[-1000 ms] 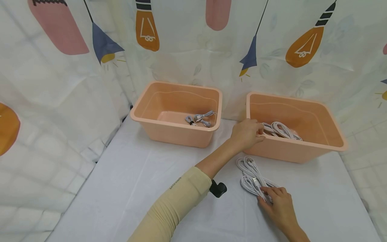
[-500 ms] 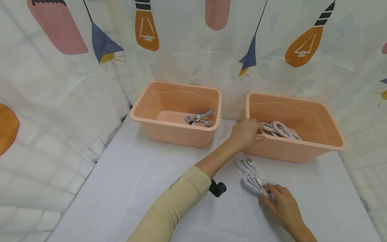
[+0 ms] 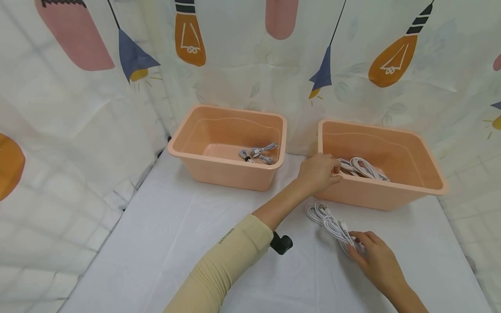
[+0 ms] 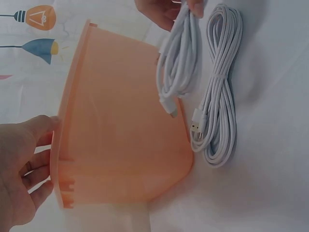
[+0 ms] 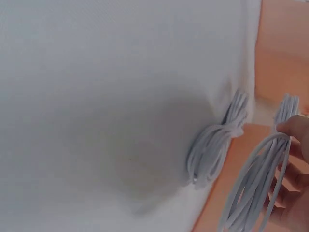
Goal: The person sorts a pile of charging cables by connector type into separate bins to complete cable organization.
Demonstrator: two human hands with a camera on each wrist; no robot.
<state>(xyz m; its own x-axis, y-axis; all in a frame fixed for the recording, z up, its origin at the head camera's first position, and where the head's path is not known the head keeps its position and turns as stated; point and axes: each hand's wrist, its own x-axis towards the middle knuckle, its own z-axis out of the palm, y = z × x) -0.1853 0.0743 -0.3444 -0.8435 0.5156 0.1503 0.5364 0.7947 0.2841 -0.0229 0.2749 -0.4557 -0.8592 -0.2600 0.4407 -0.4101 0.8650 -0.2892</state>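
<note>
My left hand [image 3: 320,174] grips the left end of the right-hand peach plastic bin [image 3: 383,195], thumb and fingers on either side of its rim in the left wrist view. Over the table in front of that bin, my right hand [image 3: 377,263] pinches a coiled white USB cable [image 4: 181,60], raised off the cloth. A second coiled white cable [image 4: 222,87] lies beneath and beside it, its metal USB plug [image 4: 195,126] showing in the left wrist view. From the right wrist, the fingers [image 5: 297,176] curl round the held coil [image 5: 256,188].
Several white coiled cables [image 3: 365,168] lie inside the right-hand bin. Another peach bin [image 3: 231,174] on the left contains several small grey cables [image 3: 264,150]. A black wrist-camera piece [image 3: 282,244] sticks out under my left forearm. A printed curtain [image 3: 250,65] hangs behind the bins.
My right hand has moved to the right and lifted one cable coil off the table, separating it from the other coil. My left hand has stayed on the bin rim.
</note>
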